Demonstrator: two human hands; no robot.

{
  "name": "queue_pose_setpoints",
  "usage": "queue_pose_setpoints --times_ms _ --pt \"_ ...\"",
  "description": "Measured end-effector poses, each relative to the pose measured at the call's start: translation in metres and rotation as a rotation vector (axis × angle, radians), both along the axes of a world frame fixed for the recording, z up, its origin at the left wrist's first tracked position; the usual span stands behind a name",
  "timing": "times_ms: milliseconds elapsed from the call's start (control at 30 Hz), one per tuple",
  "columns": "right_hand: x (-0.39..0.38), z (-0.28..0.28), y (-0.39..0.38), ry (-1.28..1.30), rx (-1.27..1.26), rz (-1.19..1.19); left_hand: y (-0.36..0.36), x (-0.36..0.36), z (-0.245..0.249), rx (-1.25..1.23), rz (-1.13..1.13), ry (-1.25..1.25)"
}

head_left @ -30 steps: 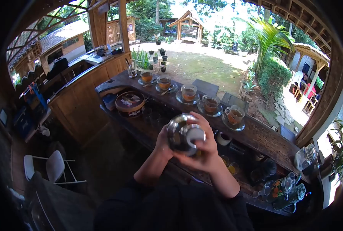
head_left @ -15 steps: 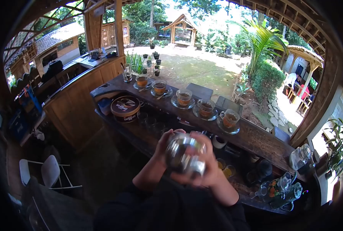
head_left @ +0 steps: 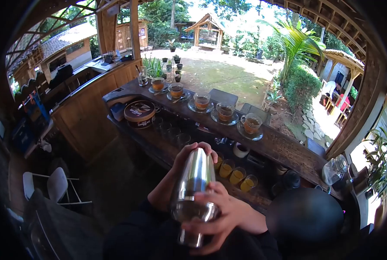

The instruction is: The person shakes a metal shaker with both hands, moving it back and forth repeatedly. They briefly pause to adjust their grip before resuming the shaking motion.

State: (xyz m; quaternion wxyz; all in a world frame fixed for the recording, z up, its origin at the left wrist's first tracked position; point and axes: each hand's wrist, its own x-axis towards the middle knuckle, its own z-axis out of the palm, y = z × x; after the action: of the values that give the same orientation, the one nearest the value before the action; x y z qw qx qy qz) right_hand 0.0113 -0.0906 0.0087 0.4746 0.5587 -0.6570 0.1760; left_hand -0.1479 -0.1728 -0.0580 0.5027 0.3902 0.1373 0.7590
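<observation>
A shiny metal cocktail shaker (head_left: 197, 173) is held in front of my body, above the near side of the counter. It lies tilted, its broad base pointing away from me and its narrow cap towards me. My left hand (head_left: 182, 160) wraps round the base end, fingertips curling over the far edge. My right hand (head_left: 221, 208) grips the cap end, fingers spread round the shoulder and cap. Just beyond and to the right stand several glasses of yellow-orange drink (head_left: 237, 175), one partly hidden by the shaker.
Several glass cups of tea (head_left: 201, 101) on saucers line the raised wooden counter (head_left: 284, 154). Clear glasses (head_left: 173, 134) and a round brown tub (head_left: 139, 112) sit on the lower shelf. A glass jar (head_left: 335, 169) is at right. A dark blurred oval hides the lower right.
The shaker has swung from a blurred, end-on tilt to showing its full length, base away from me. Both hands stay on it. More yellow-orange glasses now show; the dark oval has appeared.
</observation>
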Motion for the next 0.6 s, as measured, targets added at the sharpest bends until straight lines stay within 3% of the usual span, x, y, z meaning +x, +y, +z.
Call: queue_pose_setpoints --times_ms 67,100,133,167,200,233,267,300,333,367,400,467,533,567,600 --pt "-0.002 -0.016 0.016 -0.071 -0.043 0.063 0.003 0.011 0.005 -0.043 0.117 -0.066" --pt "-0.009 -0.022 0.019 -0.320 -0.298 0.143 0.013 0.010 -0.004 -0.149 0.167 -0.202" --pt "0.001 -0.022 0.035 -0.780 -0.467 -0.023 0.010 0.040 0.004 -0.221 0.365 -0.451" --pt "-0.020 -0.031 0.046 -0.477 -0.354 -0.203 0.019 0.038 -0.026 -0.324 0.393 -0.493" --pt "-0.028 -0.043 0.045 -0.636 -0.741 -0.037 0.032 0.023 -0.067 -0.424 0.418 -0.526" --pt "-0.021 -0.045 0.043 -0.563 -0.692 -0.009 0.039 0.019 -0.093 -0.370 0.409 -0.472" --pt "-0.016 -0.034 0.041 -0.477 -0.639 0.019 0.034 0.052 -0.038 -0.321 0.534 -0.568" --pt "-0.002 -0.017 0.044 -0.221 -0.234 -0.130 0.029 0.043 -0.030 -0.252 0.383 -0.457" --pt "0.026 0.000 0.033 -0.533 -0.207 -0.070 0.017 0.038 -0.028 -0.194 0.240 -0.366" --pt "0.009 -0.007 -0.004 -0.193 -0.243 0.128 0.007 0.042 -0.006 -0.018 0.106 -0.200" --pt "0.035 0.006 0.013 0.046 0.024 0.062 0.002 0.044 0.001 0.050 0.190 -0.101" --pt "0.034 0.001 0.012 0.114 -0.033 0.145 -0.005 0.051 0.015 0.130 0.234 -0.041" --pt "0.018 0.001 0.025 -0.114 -0.153 0.250 0.000 0.053 0.004 -0.049 0.341 -0.231" --pt "0.020 -0.017 0.037 -0.696 -0.367 -0.081 0.002 0.060 -0.014 -0.197 0.375 -0.519" --pt "0.000 -0.024 0.052 -0.541 -0.266 -0.222 0.019 0.058 -0.047 -0.266 0.654 -0.605"
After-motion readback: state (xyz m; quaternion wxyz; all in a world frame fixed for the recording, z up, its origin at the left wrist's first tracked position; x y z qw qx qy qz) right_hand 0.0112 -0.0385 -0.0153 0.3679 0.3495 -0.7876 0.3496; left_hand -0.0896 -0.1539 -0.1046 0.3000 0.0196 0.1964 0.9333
